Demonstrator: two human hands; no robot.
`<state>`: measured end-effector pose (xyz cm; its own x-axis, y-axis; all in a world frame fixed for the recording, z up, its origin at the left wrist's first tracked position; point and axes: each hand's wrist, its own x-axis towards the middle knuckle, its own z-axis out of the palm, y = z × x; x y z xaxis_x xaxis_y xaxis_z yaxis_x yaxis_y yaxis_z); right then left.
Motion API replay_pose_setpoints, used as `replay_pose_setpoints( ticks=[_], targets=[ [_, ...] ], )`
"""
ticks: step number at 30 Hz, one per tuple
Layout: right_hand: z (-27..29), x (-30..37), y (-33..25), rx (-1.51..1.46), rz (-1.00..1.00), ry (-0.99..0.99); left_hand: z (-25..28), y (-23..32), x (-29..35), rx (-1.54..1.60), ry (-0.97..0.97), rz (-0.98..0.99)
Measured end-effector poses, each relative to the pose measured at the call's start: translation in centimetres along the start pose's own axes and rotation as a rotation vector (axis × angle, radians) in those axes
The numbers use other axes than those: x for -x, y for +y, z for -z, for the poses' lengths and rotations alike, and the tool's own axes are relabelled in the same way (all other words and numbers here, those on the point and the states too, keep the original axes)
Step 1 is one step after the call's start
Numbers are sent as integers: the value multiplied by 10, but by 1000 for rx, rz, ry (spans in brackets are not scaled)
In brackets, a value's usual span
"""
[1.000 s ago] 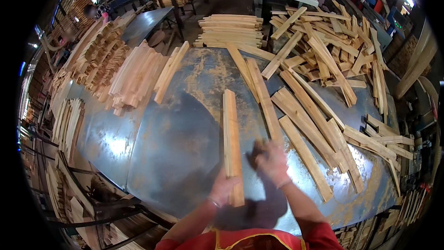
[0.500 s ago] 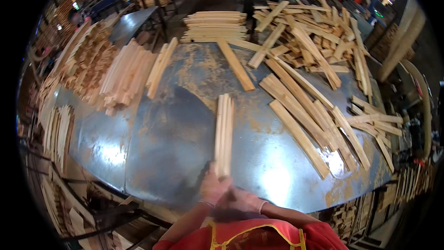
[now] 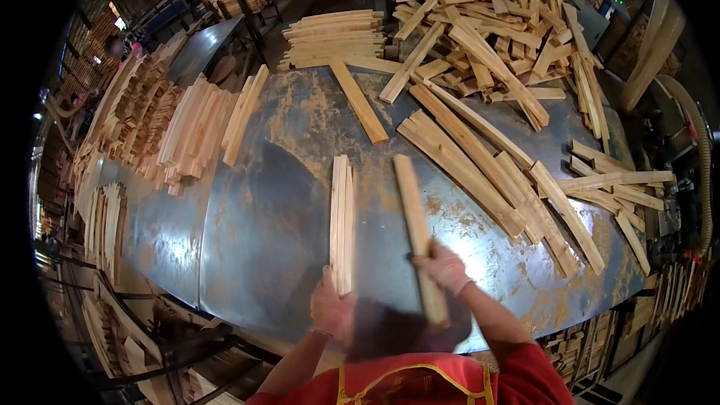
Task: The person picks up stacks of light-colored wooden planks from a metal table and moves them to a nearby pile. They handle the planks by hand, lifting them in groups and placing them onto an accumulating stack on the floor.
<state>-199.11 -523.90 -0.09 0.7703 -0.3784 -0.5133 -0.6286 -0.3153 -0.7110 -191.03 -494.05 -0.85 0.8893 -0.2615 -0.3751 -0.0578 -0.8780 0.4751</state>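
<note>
Head view, looking down on a worn grey metal tabletop with rust-coloured patches.

Right hand: fingers closed around a single wooden slat, gripped in its lower half. The slat is lifted off the surface and tilted, its far end pointing away from the person and slightly left; its near end sticks out below the hand, toward the body.

Left hand: at the near end of a small bundle of slats that lies on the tabletop, running straight away from the person. Hand touches the bundle's end; it is motion-blurred, so I cannot tell whether the fingers are clasped on the wood or just pressed against it.

Bundle and held slat sit just beside each other, roughly parallel, with a narrow gap between.

Surroundings: a loose single plank lies diagonally further out. A row of long planks fans out to the right. A jumbled heap of offcuts fills the far right. A neat flat stack of boards sits at the far edge. Rows of sorted slats line the left side. A flexible dust hose curves down at far right. Person wears a red top with a yellow-edged apron
</note>
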Motion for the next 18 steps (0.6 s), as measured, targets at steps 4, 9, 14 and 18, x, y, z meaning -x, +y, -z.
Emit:
replay_pose_setpoints(
  ticks=[4, 9, 14, 18],
  targets=[
    [-86, -20, -32, 198, 173, -244, -8, 21, 19, 65, 113, -77],
    [12, -59, -82, 372, 416, 100, -10, 51, 31, -101, 107, 48],
    [138, -99, 29, 794, 179, 697, -16, 46, 21, -150, 126, -7],
    [90, -54, 4, 408, 82, 158, -12, 5, 17, 729, -36, 44]
  ],
)
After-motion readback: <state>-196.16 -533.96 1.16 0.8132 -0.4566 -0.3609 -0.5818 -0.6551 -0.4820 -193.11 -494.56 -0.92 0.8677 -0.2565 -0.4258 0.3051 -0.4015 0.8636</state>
